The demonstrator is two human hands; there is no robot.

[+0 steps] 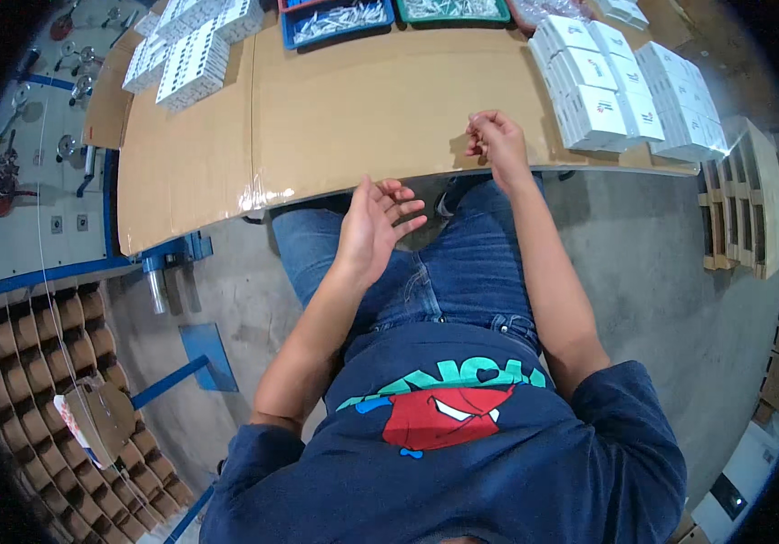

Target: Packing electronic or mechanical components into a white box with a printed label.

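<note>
The left hand point(370, 231) is spread and empty, the right hand point(501, 150) is curled, contents indeterminable, and the white boxes point(600, 111) stacked rightward on cardboard point(362, 109) are probably light, rigid, best gripped by opposite sides.

White boxes point(596, 95) with small dark print are standing in neat, tight stacks, filling the worktop's point(389, 100) right end near its front edge.

Left hand point(373, 227) loosely spread; right hand point(498, 147) farther forward, half-curled.
</note>
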